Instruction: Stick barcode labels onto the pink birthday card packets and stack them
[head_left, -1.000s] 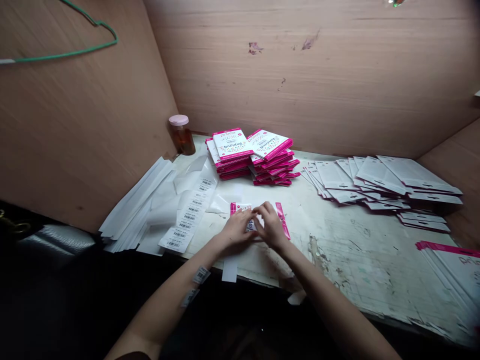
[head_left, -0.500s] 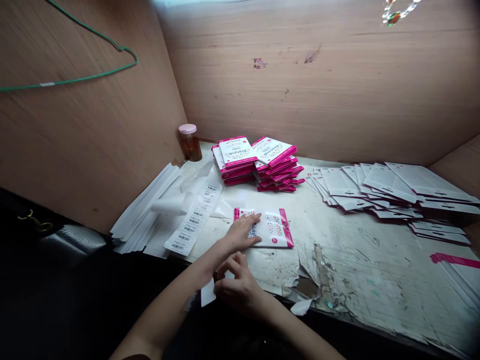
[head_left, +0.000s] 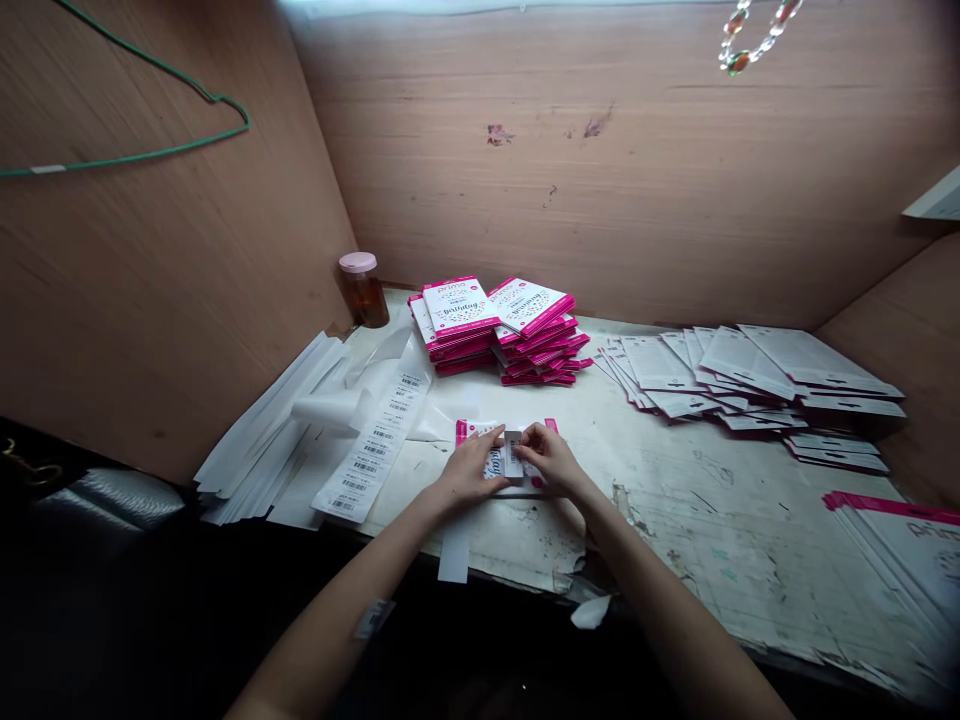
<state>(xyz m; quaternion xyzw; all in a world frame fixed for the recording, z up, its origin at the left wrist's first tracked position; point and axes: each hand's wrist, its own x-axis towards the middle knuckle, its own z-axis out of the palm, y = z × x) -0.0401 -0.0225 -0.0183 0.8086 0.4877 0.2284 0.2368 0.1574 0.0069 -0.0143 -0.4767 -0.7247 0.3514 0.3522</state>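
A white packet with pink ends (head_left: 462, 432) lies flat near the table's front edge, partly covered by both hands. My left hand (head_left: 471, 470) rests on its left part, thumb and fingers apart. A small silvery barcode sticker (head_left: 513, 452) is over the middle of the packet, close to my left fingertips. My right hand (head_left: 553, 458) pinches this sticker at its right side; whether it is stuck down I cannot tell. Another small label (head_left: 373, 619) clings to my left forearm. Below my left hand, a white paper strip (head_left: 454, 555) hangs at the table edge.
A sheet of barcode stickers (head_left: 367, 455) lies left of the packet, beside stacked white papers (head_left: 259, 425). Pink-and-white packets (head_left: 499, 330) are piled behind. More packets lie face down (head_left: 750, 370) at right. An amber jar (head_left: 364, 292) stands in the back left corner.
My right hand has come up from below the table edge onto the packet, with a barcode sticker in its fingers. My left hand stays on the packet. The view has shifted slightly.
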